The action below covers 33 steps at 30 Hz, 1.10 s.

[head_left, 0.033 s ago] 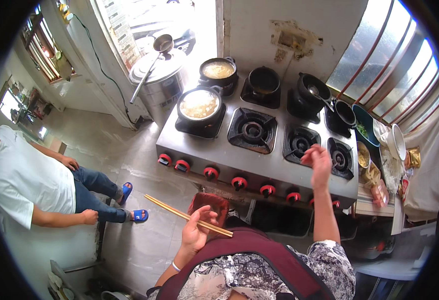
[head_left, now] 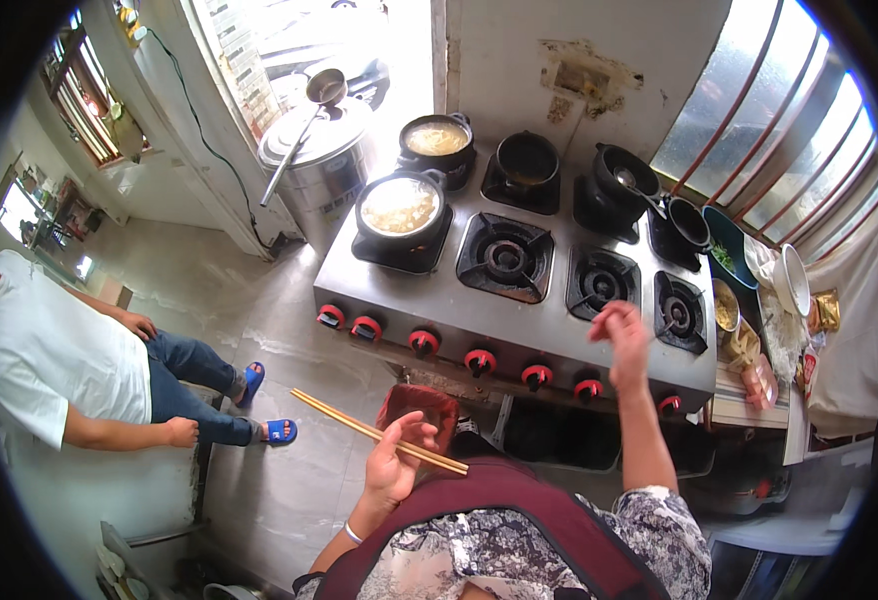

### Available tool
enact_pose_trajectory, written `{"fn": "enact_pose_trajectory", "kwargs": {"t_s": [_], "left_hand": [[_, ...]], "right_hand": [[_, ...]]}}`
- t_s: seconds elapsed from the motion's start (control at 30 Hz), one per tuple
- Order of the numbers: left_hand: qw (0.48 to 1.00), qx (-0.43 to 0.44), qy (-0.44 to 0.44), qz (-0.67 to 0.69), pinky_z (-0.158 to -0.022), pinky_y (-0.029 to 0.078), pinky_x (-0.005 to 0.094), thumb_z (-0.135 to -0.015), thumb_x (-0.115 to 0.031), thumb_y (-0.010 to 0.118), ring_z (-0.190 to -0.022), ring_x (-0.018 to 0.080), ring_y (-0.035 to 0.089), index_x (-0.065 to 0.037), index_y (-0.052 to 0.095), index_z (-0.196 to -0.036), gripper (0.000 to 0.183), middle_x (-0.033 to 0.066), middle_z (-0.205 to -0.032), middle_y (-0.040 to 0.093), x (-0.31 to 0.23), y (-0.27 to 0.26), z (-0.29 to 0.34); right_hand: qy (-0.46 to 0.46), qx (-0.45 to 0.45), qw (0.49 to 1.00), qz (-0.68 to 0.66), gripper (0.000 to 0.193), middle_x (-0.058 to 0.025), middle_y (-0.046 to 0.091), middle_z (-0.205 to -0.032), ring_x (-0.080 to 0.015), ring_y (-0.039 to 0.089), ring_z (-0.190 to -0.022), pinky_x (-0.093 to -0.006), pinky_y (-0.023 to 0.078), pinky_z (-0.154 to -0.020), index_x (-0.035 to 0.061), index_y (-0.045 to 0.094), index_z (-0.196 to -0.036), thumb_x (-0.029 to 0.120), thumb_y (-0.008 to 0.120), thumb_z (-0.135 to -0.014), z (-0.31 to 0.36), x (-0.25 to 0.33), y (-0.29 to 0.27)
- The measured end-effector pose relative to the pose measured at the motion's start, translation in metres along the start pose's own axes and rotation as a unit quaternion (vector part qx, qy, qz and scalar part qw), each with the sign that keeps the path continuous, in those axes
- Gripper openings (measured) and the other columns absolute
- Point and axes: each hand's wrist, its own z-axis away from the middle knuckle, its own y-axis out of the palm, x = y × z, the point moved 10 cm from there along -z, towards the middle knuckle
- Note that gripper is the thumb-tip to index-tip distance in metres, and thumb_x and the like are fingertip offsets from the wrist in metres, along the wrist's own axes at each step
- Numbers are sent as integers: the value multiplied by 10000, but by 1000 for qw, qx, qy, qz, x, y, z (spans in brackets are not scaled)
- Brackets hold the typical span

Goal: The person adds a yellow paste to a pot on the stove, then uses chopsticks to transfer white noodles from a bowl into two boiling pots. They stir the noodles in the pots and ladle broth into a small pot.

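Observation:
My left hand (head_left: 395,465) is closed round a pair of wooden chopsticks (head_left: 331,408), held at a slant near my maroon apron (head_left: 499,492). Bare and loosely bent, my right hand (head_left: 627,340) hovers by the front of the steel gas stove (head_left: 427,292), close to an unused burner (head_left: 600,283). On the stove's left side stand two black pots with pale food in liquid: a nearer pot (head_left: 399,207) and a farther pot (head_left: 436,138). Neither hand touches the stove or the pots.
Dark pots (head_left: 528,160) stand along the stove's back, one pot (head_left: 614,165) with a ladle. Red knobs (head_left: 480,362) line its front. A red bin (head_left: 419,402) is below. A person (head_left: 69,360) sits left. A lidded steel pot (head_left: 314,150) stands behind. Bowls (head_left: 791,280) crowd the right.
My right hand has drawn slightly back toward me and to the left. The left hand and chopsticks look almost unmoved.

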Motion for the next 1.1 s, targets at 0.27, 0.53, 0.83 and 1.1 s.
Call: {"fn": "enact_pose_trajectory", "kwargs": {"t_s": [0.27, 0.53, 0.83, 1.1], "left_hand": [[999, 23, -11, 43, -956, 399, 366, -981, -339, 326, -1072, 217, 531, -22, 470, -1241, 434, 141, -1173, 564, 22, 5, 42], [977, 133, -164, 5, -918, 445, 348, -985, -362, 277, -1144, 240, 494, -45, 389, -1313, 470, 146, -1284, 486, 102, 48, 72], [955, 164, -241, -57, -785, 441, 274, -983, -409, 252, -1036, 204, 523, -86, 393, -1312, 482, 161, -1302, 456, 200, 103, 105], [868, 291, -385, -119, -946, 391, 344, -918, -379, 492, -1064, 142, 488, -50, 354, -1356, 564, 34, -1227, 486, 380, 185, 186]], "right_hand": [[198, 364, 909, 52, 417, -66, 605, -929, -116, 590, -848, -251, 502, -765, 55, 454, -1253, 14, 581, -858, 247, -45, 166], [215, 230, 927, -205, 302, -84, 584, -961, -155, 588, -878, -276, 496, -794, -7, 512, -1169, 119, 558, -899, 293, -10, 135], [-11, 164, 986, -8, 170, -43, 565, -801, -125, 542, -756, -247, 447, -713, 7, 583, -839, 132, 507, -925, 309, 41, 32], [-28, -45, 997, -53, 232, -73, 557, -871, -130, 546, -751, -243, 450, -666, 6, 586, -829, 165, 465, -946, 393, 78, -180]]}}
